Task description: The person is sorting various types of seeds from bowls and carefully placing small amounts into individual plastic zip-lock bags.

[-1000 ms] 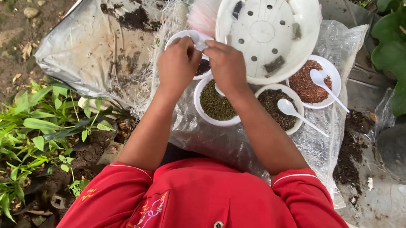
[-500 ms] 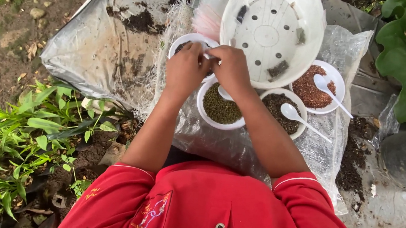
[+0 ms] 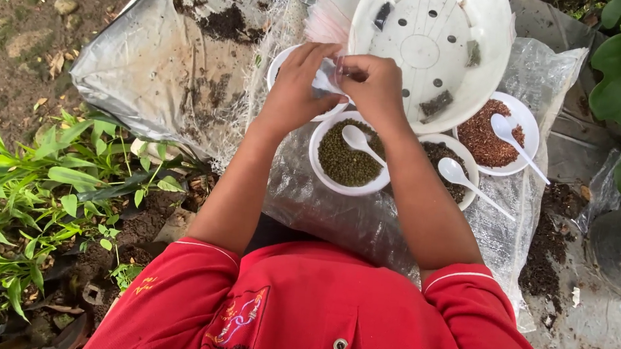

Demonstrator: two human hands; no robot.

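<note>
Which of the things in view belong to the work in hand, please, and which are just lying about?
In use: left hand, right hand, small clear bag, green seed bowl, perforated white pot.
Lying about: leafy plants, stones.

Between the left hand and the right hand is a small clear packet of thin, glossy plastic film. Just above the right hand, the white pot looks like smooth, hard plastic with a slight shine. Below the hands, the white bowl is smooth and glossy and holds matt, grainy green seeds; its spoon is shiny white plastic. Under all of this lies a wrinkled transparent plastic sheet, glossy. Left of the left hand, the grey sheet is dull, with rough dark soil on it. The red sleeves are matt cloth.
</note>
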